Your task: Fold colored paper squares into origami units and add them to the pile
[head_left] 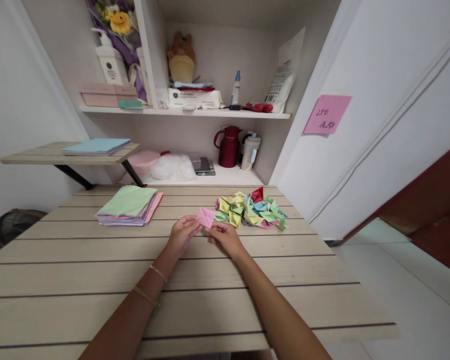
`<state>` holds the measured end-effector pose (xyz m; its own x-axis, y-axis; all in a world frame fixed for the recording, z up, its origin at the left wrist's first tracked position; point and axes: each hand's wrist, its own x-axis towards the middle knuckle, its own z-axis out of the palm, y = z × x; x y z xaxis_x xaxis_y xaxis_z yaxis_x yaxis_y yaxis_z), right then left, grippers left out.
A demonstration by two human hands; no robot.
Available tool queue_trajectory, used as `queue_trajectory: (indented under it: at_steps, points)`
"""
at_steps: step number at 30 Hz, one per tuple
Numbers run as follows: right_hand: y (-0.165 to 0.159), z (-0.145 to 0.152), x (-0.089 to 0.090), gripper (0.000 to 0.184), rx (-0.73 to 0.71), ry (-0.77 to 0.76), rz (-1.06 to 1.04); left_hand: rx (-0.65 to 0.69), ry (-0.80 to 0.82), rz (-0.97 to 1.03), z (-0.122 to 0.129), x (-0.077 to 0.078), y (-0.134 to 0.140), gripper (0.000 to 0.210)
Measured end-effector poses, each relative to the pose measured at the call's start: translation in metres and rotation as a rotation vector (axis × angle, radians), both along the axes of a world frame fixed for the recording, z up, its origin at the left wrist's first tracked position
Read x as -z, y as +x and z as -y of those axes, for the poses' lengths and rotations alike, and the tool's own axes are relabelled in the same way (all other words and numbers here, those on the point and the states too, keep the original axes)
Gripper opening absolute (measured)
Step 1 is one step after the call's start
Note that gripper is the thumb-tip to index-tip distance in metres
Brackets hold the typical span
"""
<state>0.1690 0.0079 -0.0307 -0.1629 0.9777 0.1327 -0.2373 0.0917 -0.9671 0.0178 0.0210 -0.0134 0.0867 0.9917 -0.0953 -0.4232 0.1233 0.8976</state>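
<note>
A small folded pink paper (206, 217), diamond-shaped with creases, is held up over the middle of the table. My left hand (183, 231) pinches its left corner between thumb and fingers. At its lower right edge, my right hand (225, 237) grips it with bent fingers. Just beyond my right hand lies a pile of folded paper pieces (253, 209) in yellow, green, blue, pink and red. To the left of my left hand sits a stack of square paper sheets (129, 206), light green on top.
The slatted wooden table (195, 310) runs up to a white shelf unit. A small raised shelf (33, 153) at the left carries blue paper (96, 146). Behind stand a dark red jug (228, 147), a cup (250, 151) and a plastic bag (172, 167). A pink note (327, 115) sticks to the right panel.
</note>
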Motion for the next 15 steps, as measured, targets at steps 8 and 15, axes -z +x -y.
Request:
queue_trajectory:
  at_steps: [8,15]
  points:
    - [0.0014,0.0012,-0.005,0.044,0.012,-0.022,-0.095,-0.018,0.003,0.016,0.0019,0.0028,0.0041,0.028]
    - [-0.0022,0.0035,-0.007,0.029,0.06,0.018,-0.089,0.072,0.091,-0.095,0.0042,0.0071,0.0093,0.033]
